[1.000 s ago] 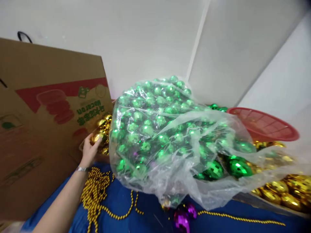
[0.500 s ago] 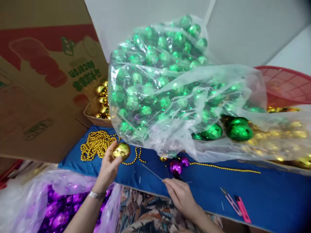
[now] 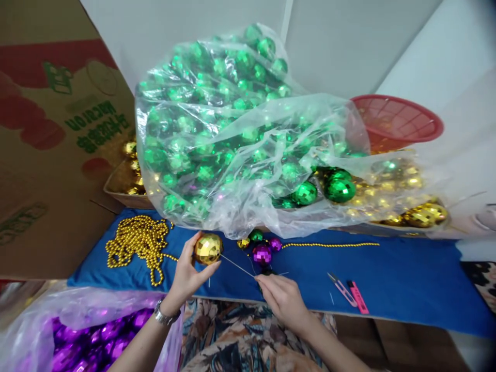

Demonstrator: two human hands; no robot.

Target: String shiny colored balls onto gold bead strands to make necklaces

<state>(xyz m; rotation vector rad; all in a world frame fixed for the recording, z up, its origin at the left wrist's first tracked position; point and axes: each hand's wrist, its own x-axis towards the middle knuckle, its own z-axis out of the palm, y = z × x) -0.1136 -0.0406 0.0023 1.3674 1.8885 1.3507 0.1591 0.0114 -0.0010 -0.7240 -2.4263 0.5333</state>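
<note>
A shiny, faceted gold ball [image 3: 209, 249] is gripped between the thumb and fingers of my left hand [image 3: 189, 276], just above the blue cloth. Pinched in my right hand [image 3: 284, 302] is a long thin needle [image 3: 238, 266], whose far end meets the ball's lower right side. Whether the tip has entered the ball cannot be made out. Beyond my right hand lie a faceted purple ball [image 3: 262, 253] and smaller gold, green and purple balls, with fine thread around them. From this cluster a gold bead string [image 3: 329, 245] runs right. Left of my left hand is a heap of gold beads [image 3: 137, 240].
A clear plastic bag of green balls [image 3: 205, 173] fills the back of the blue cloth [image 3: 406, 279]. Snips [image 3: 343, 290] and a pink cutter [image 3: 358, 298] lie at right. A cardboard box [image 3: 34, 170], a bag of purple balls [image 3: 96, 343] and a red basket [image 3: 406, 116] stand around.
The gold ball and needle have come together; the needle's end now meets the ball. My view has turned right, so the surroundings sit further left.
</note>
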